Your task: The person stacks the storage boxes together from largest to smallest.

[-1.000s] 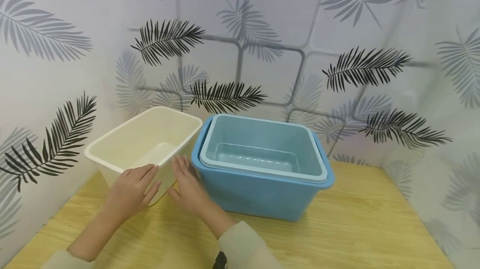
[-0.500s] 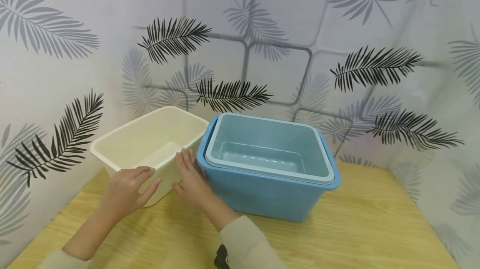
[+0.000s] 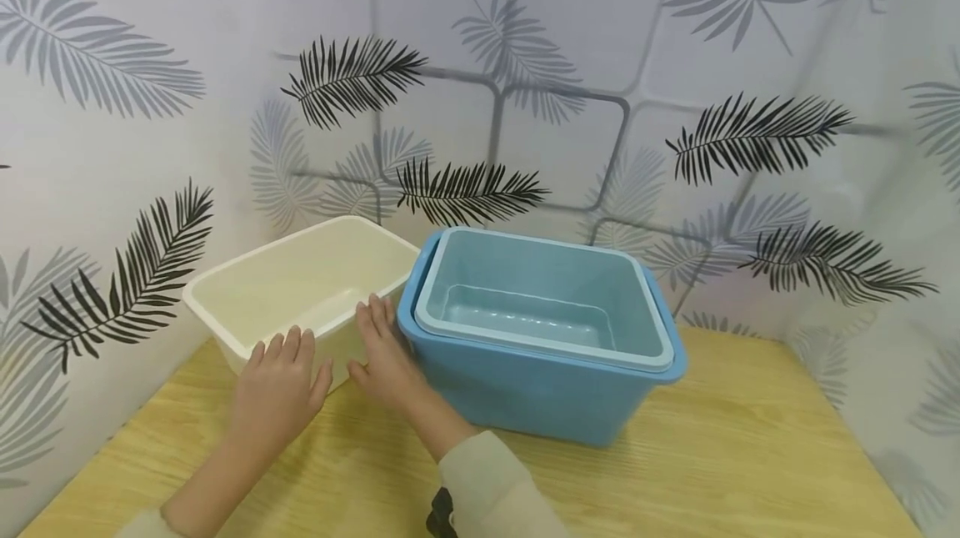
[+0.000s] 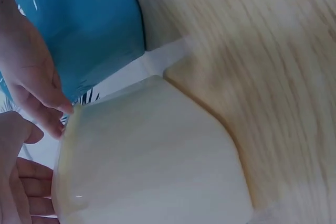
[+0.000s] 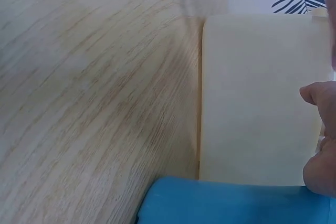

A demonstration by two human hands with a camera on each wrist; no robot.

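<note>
A cream plastic bin [image 3: 300,279] stands on the left of the table, set at an angle. My left hand [image 3: 276,384] touches its near rim, fingers extended and thumb to the right. Close by, my right hand [image 3: 384,359] lays straight fingers against the rim on the right side of the cream bin, beside the blue bin [image 3: 525,388]. Inside that blue bin sits a lighter blue bin [image 3: 517,288]. The right wrist view shows the thumb of my right hand [image 5: 324,135] in front of the cream bin's wall [image 5: 257,108].
The wood-grain table [image 3: 750,438] extends to the right and front of the bins. A wall [image 3: 555,37] with leaf-patterned covering closes off the back and both sides. The cream and blue bins stand side by side with their rims close together.
My left hand's fingers, bent over the near rim before, now point forward along it. My right fingers have come up to the cream bin's rim. The head view has shifted slightly.
</note>
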